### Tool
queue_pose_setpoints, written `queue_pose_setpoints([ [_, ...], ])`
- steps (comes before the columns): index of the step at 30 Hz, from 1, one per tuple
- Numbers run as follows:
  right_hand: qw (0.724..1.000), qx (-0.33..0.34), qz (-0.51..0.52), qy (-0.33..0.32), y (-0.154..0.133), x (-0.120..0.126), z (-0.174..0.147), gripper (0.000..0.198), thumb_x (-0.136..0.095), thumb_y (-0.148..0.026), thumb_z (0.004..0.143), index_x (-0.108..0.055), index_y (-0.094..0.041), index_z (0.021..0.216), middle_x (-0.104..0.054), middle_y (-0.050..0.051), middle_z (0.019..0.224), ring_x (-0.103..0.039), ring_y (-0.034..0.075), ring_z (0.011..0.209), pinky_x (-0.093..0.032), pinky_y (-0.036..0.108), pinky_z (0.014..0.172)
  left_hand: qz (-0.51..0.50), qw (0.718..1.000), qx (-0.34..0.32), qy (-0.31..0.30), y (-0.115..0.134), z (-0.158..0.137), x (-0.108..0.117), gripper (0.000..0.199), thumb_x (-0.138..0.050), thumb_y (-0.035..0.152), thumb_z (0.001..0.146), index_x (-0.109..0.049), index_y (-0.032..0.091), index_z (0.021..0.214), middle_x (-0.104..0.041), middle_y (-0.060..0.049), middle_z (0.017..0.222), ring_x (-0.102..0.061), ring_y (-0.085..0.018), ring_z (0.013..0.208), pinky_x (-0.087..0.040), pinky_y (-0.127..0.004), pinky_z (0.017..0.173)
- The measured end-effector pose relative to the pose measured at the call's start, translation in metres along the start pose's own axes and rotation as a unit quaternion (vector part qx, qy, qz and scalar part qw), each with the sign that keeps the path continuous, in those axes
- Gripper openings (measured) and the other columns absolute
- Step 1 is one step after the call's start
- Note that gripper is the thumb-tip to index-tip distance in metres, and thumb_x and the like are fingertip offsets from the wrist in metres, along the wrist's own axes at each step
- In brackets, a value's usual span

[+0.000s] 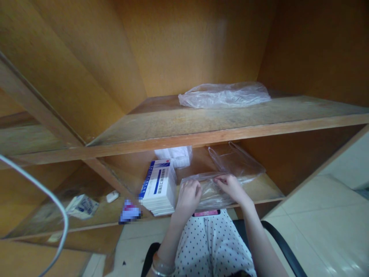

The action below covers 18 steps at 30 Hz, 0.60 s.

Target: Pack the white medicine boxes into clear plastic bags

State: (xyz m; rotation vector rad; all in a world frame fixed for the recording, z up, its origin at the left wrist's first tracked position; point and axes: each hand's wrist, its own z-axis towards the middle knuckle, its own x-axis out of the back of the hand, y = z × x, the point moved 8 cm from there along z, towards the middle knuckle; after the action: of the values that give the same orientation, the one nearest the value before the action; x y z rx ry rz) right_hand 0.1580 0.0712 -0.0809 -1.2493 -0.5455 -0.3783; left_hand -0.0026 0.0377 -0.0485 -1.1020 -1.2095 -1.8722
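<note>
A clear plastic bag (215, 198) lies flat at the front of the lower shelf, under both hands. My left hand (188, 197) is closed at the bag's left side, fingers curled on the film. My right hand (230, 187) pinches the bag near its top edge with thumb and fingertips. Just left of my left hand stands a stack of white and blue boxes (160, 184) with printed lettering. Behind my right hand rests another clear plastic bag (238, 161) with loop handles.
On the upper shelf (161, 123) lies a crumpled clear bag (225, 96). A white wrapped packet (175, 156) sits behind the boxes. The left compartment holds a small carton (82, 206) and a white object (112, 196). A white cable (54, 200) hangs at left; a phone (206, 212) is on my lap.
</note>
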Motion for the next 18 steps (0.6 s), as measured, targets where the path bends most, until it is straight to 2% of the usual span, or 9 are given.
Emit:
queue_pose_setpoints([
  [5,0.999,0.007,0.047,-0.002,-0.012,-0.009,0.001,0.029,-0.046,-0.032,0.087,-0.071,-0.017,0.095,-0.070,0.007,0.097,-0.064,0.021,0.090,-0.045,0.030,0.083,-0.080,0.983,-0.068,0.153,0.039,-0.019,0.079,0.014,-0.046,0.025,0.089,-0.058,0.020,0.087,-0.064,-0.001,0.087,-0.057,-0.014,0.088,-0.041,-0.030,0.084],
  [7,0.999,0.010,0.053,-0.003,-0.014,-0.014,0.000,0.029,-0.046,-0.031,0.087,-0.071,-0.018,0.094,-0.070,0.007,0.096,-0.064,0.021,0.090,-0.045,0.030,0.083,-0.056,0.974,-0.091,0.200,0.047,-0.030,0.106,0.012,-0.048,0.025,0.088,-0.059,0.020,0.086,-0.066,-0.001,0.087,-0.058,-0.014,0.087,-0.041,-0.030,0.084],
  [9,0.998,0.018,0.058,0.006,-0.016,-0.017,-0.001,0.029,-0.046,-0.032,0.087,-0.070,-0.018,0.095,-0.070,0.006,0.097,-0.064,0.020,0.091,-0.045,0.030,0.084,0.012,0.966,-0.079,0.247,0.045,-0.039,0.127,0.010,-0.052,0.025,0.087,-0.060,0.021,0.085,-0.067,0.000,0.086,-0.059,-0.016,0.088,-0.039,-0.033,0.086],
  [12,0.997,0.030,0.065,0.028,-0.018,-0.017,-0.002,0.027,-0.046,-0.032,0.087,-0.070,-0.019,0.093,-0.070,0.006,0.096,-0.063,0.019,0.091,-0.045,0.030,0.084,0.112,0.955,-0.023,0.272,0.026,-0.044,0.137,0.011,-0.056,0.031,0.084,-0.062,0.023,0.088,-0.069,0.000,0.090,-0.059,-0.019,0.093,-0.036,-0.035,0.085],
  [15,0.996,0.039,0.070,0.046,-0.021,-0.015,-0.002,0.026,-0.047,-0.032,0.086,-0.069,-0.019,0.090,-0.070,0.006,0.094,-0.064,0.020,0.090,-0.046,0.030,0.083,0.159,0.954,0.022,0.252,0.005,-0.041,0.131,0.022,-0.056,0.037,0.083,-0.063,0.022,0.098,-0.068,-0.003,0.100,-0.058,-0.021,0.098,-0.036,-0.037,0.086],
  [18,0.994,0.043,0.083,0.062,-0.024,-0.013,-0.002,0.025,-0.049,-0.033,0.085,-0.069,-0.018,0.088,-0.070,0.006,0.092,-0.064,0.021,0.088,-0.046,0.032,0.083,0.170,0.950,0.044,0.259,-0.007,-0.040,0.123,0.028,-0.053,0.039,0.084,-0.063,0.020,0.101,-0.068,-0.005,0.104,-0.059,-0.022,0.100,-0.036,-0.038,0.088],
])
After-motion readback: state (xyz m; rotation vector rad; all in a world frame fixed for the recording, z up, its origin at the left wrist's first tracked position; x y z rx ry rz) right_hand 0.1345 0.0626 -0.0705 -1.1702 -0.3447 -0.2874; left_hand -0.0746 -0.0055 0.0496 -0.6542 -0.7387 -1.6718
